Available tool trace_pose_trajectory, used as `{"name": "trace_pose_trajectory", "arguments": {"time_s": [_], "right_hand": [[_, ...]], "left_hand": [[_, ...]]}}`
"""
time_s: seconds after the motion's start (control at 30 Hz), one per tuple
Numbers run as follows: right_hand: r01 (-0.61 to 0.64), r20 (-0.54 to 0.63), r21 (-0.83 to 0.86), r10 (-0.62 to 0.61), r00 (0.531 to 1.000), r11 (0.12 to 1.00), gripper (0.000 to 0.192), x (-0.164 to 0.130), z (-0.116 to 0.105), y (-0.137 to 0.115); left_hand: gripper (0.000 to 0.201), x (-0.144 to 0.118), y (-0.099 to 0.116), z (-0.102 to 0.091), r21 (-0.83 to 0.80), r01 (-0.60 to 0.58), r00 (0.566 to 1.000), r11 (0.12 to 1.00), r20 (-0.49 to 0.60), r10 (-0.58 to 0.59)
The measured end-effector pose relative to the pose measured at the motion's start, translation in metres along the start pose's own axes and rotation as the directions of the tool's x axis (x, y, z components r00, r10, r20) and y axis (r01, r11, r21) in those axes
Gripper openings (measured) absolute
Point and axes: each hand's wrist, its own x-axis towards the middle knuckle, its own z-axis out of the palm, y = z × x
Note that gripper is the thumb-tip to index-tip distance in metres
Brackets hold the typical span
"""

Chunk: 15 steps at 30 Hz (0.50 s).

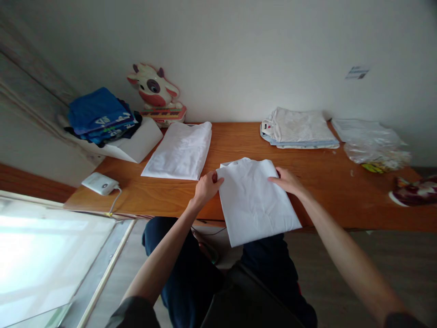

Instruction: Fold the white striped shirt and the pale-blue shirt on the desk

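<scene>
A folded white cloth (256, 200), perhaps a garment, lies partly on the wooden table (235, 136), and its near end hangs past the front edge above my legs. At its left upper corner, my left hand (206, 187) pinches the fabric between thumb and fingers. My right hand (287, 181) grips the right upper side, thumb on top and fingers underneath. Left of my left hand, a second folded white cloth (180, 150) rests flat on the table, apart from the first.
Blue and dark folded clothes (100, 114) are piled on a white box (136, 143) at the left. Behind stands a cow-shaped toy (155, 91). A white device (100, 183) trails a cable. Folded light clothes (300, 127) and plastic bags (375, 141) lie at the back right.
</scene>
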Motion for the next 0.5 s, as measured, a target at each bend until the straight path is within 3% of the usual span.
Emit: {"name": "trace_pose_trajectory", "arguments": {"time_s": [0.13, 0.2, 0.27, 0.33, 0.4, 0.5], "right_hand": [[-0.012, 0.031, 0.247, 0.005, 1.000, 0.969, 0.034, 0.050, -0.005, -0.008], [0.069, -0.094, 0.368, -0.036, 0.995, 0.927, 0.045, 0.066, -0.020, -0.026], [0.218, -0.277, 0.427, -0.103, 0.955, 0.878, 0.059, 0.065, -0.048, -0.052], [0.344, -0.407, 0.443, -0.156, 0.900, 0.828, 0.069, 0.041, -0.083, -0.080], [0.405, -0.439, 0.489, -0.183, 0.879, 0.773, 0.074, -0.002, -0.114, -0.099], [0.322, -0.235, 0.642, -0.221, 0.947, 0.696, 0.087, -0.070, -0.133, -0.099]], "left_hand": [[0.022, 0.059, 0.013, 0.003, -0.222, -0.018, 1.000, 0.975, -0.023, 0.013], [0.029, 0.084, 0.031, -0.008, -0.317, -0.057, 0.997, 0.947, -0.068, 0.037], [0.037, 0.094, 0.057, -0.030, -0.487, -0.176, 0.981, 0.856, -0.159, 0.111], [0.047, 0.082, 0.085, -0.061, -0.616, -0.330, 0.943, 0.715, -0.250, 0.220], [0.055, 0.050, 0.107, -0.094, -0.634, -0.386, 0.922, 0.670, -0.272, 0.275], [0.076, -0.009, 0.116, -0.120, -0.702, -0.333, 0.939, 0.630, -0.182, 0.293]]}}
